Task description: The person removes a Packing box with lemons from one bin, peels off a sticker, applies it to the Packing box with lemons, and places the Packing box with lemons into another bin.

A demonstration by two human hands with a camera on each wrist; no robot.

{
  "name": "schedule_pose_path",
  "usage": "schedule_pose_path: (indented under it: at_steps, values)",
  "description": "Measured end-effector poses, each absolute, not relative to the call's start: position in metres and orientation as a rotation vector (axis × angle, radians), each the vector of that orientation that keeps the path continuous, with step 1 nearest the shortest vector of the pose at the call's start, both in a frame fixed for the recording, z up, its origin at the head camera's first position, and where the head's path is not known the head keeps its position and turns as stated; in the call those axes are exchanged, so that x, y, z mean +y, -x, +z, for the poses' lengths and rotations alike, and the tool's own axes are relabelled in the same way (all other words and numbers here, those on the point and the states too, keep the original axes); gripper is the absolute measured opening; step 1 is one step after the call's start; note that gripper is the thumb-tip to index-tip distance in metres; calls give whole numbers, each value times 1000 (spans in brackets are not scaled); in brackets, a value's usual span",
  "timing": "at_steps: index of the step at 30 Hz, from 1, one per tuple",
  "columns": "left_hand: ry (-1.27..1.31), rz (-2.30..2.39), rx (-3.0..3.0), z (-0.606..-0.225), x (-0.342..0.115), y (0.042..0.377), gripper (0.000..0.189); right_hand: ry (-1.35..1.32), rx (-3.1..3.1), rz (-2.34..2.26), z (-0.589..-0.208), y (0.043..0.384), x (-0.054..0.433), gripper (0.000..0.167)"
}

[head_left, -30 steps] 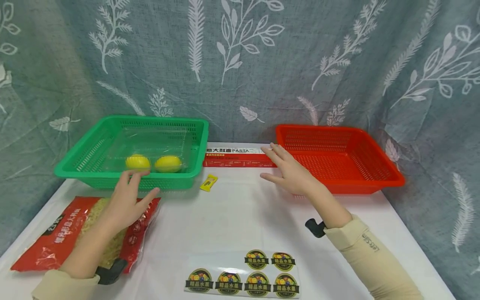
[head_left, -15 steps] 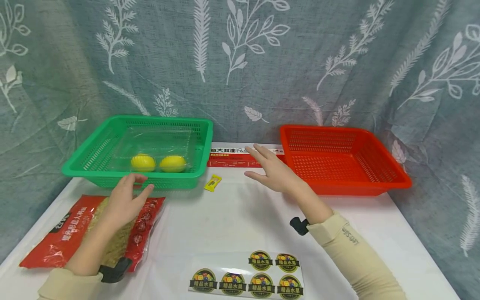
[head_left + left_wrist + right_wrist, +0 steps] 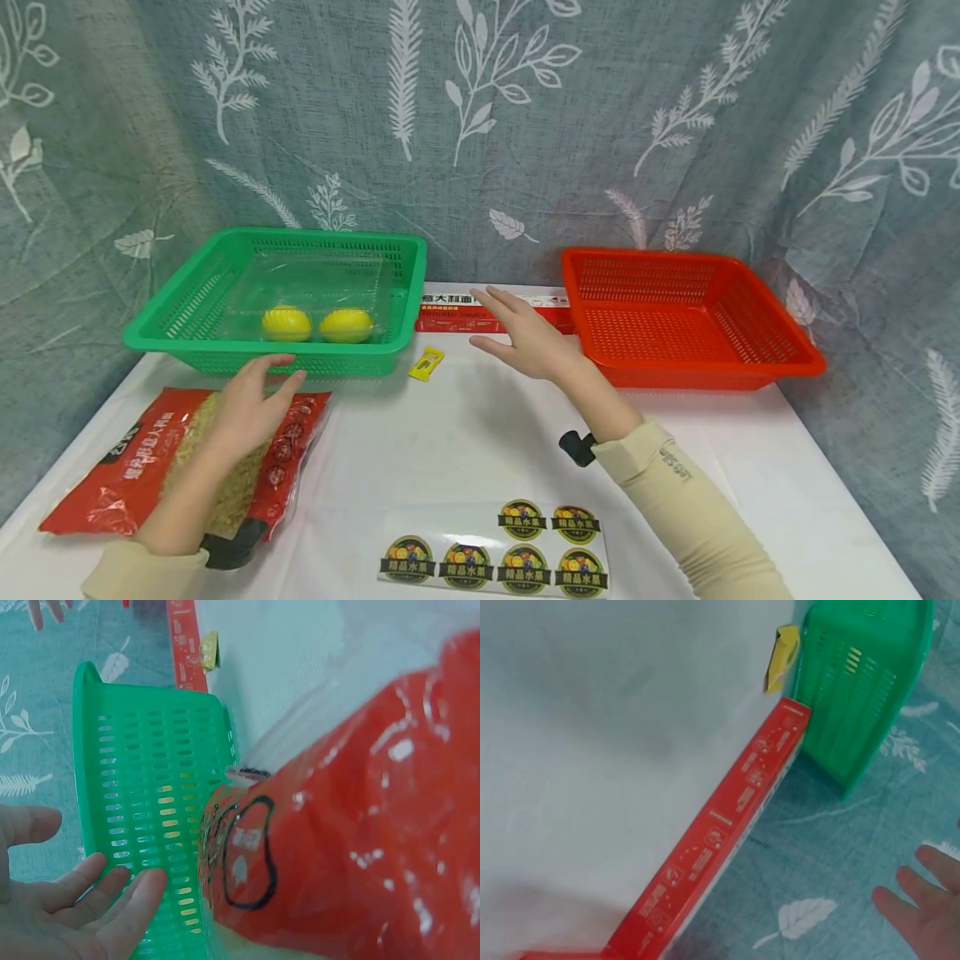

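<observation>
Over the red pasta bag (image 3: 120, 475) at the left of the table, my left hand (image 3: 251, 412) hovers with its fingers loosely bent and nothing held. Just beyond its fingertips stands the green basket (image 3: 262, 360), where a clear plastic container (image 3: 322, 279) and two lemons (image 3: 286, 323) are seen. My right hand (image 3: 536, 346) is raised with fingers spread and holds nothing. Behind it lies a long red and white pasta box (image 3: 450, 321), partly hidden by the hand. A small yellow packet (image 3: 427, 364) rests on the table between the hands.
A red basket (image 3: 675, 333) stands at the back right, with no items visible in it. Near the front edge lies a sheet of round fruit stickers (image 3: 495, 550). A patterned grey-green curtain (image 3: 480, 150) hangs close behind the baskets and box.
My right hand has moved left, away from the red basket and across the front of the pasta box. The left hand has drawn back slightly from the green basket's rim. The view shifted a little.
</observation>
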State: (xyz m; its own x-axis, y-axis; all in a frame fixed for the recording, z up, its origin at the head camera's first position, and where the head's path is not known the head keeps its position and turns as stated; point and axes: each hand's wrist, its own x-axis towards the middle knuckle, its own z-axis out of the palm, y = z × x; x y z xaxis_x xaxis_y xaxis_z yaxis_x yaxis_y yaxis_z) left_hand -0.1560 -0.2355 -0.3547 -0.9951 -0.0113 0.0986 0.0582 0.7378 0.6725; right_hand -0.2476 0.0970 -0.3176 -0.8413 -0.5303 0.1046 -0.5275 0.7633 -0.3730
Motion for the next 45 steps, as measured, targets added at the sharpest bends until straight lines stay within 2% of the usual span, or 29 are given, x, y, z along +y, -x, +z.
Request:
schedule_pose_path:
  at_steps: [24,33,45]
  values:
    - [-169,-1863,-2628,-358,-225,158,67,949,2927,-591,-323,247,67,64]
    - [-289,-2380,-2147,-358,-220,163,75,998,2919,-583,-323,249,58,64]
    - [-421,-2535,-1883,-354,-214,170,78,1022,2900,-696,-325,257,42,62]
